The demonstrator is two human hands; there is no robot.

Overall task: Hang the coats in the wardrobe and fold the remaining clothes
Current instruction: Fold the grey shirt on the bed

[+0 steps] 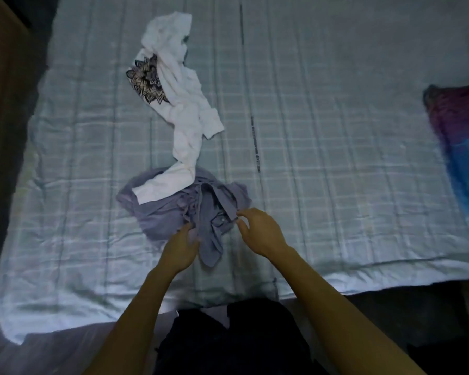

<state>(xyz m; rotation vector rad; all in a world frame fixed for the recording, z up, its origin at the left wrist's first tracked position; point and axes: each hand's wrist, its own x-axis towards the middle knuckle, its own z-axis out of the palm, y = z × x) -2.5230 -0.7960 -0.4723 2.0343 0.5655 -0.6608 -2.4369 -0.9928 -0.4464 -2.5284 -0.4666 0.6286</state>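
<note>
A crumpled grey-blue button shirt (pixel 168 212) lies on the bed near its front edge. A white garment with a black mandala print (pixel 179 85) stretches away from it, one end draped over the shirt's far side. My left hand (pixel 180 250) touches the shirt's front fabric by a hanging strip, fingers loosely bent. At the shirt's right edge by the collar is my right hand (pixel 257 231), fingers and thumb spread just over the cloth; whether it pinches anything I cannot tell.
The bed (pixel 336 158) wears a pale checked sheet. A purple and blue cloth (pixel 460 147) lies at the right edge. A brown wooden piece (pixel 0 104) stands to the left. Dark clothing on my body (pixel 228 342) sits below the bed's front edge.
</note>
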